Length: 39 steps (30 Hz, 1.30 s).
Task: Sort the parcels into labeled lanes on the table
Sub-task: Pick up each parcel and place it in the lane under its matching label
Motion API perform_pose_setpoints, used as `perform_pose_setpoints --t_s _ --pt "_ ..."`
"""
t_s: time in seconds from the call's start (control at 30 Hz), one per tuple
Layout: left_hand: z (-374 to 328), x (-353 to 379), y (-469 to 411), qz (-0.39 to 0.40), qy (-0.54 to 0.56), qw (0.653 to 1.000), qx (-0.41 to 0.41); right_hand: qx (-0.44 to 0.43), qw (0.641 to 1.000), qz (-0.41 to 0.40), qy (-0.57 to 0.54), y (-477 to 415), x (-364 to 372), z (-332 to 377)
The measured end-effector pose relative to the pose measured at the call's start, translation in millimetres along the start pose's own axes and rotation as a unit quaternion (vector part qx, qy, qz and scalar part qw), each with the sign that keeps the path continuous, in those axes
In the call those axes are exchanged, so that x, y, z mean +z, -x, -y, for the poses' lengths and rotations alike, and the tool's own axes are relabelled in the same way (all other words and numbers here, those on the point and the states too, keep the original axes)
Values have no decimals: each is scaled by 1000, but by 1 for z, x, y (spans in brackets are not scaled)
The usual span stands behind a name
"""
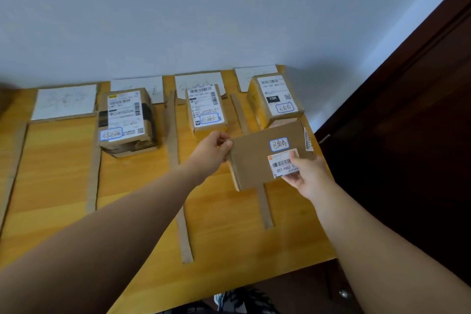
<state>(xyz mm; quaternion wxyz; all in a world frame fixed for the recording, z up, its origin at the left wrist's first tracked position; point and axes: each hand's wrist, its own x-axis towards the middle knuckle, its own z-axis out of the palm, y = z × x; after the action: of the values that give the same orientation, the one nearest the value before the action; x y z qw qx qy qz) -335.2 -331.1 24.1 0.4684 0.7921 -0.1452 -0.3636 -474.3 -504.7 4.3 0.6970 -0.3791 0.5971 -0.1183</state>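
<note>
A flat brown cardboard parcel (257, 158) with a blue-bordered handwritten sticker and a barcode label is held over the rightmost lane. My left hand (212, 149) pinches its left edge. My right hand (304, 177) grips its lower right corner, thumb on the barcode label. Just behind it stands a yellowish taped parcel (274, 99) in the same lane. A small parcel (205, 109) sits in the lane to the left, and a bigger dark-taped box (126, 120) in the lane beyond that.
Cardboard strips (173, 135) divide the wooden table (58, 173) into lanes, each headed by a white handwritten paper sign (65, 102) at the wall. The leftmost lane holds only its sign. A dark wooden door (407, 135) stands at the right.
</note>
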Motion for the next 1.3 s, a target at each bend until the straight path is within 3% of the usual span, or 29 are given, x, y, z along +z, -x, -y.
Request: perform_pose_setpoints --t_s 0.13,0.33,0.67,1.1,1.3 --pt "1 11 -6 22 -87 995 -31 -44 996 -71 -19 -14 -14 4" --pt "11 13 -16 -2 -83 994 -64 -65 989 -131 -8 -38 -17 17" --pt "8 16 -39 -8 -101 992 -71 -25 983 -142 112 -62 -2 21" --pt "13 4 -43 -1 -119 988 -94 37 987 -134 76 -62 12 21" --pt "14 -24 -26 -22 -127 989 -75 -28 952 -207 223 -50 19 24"
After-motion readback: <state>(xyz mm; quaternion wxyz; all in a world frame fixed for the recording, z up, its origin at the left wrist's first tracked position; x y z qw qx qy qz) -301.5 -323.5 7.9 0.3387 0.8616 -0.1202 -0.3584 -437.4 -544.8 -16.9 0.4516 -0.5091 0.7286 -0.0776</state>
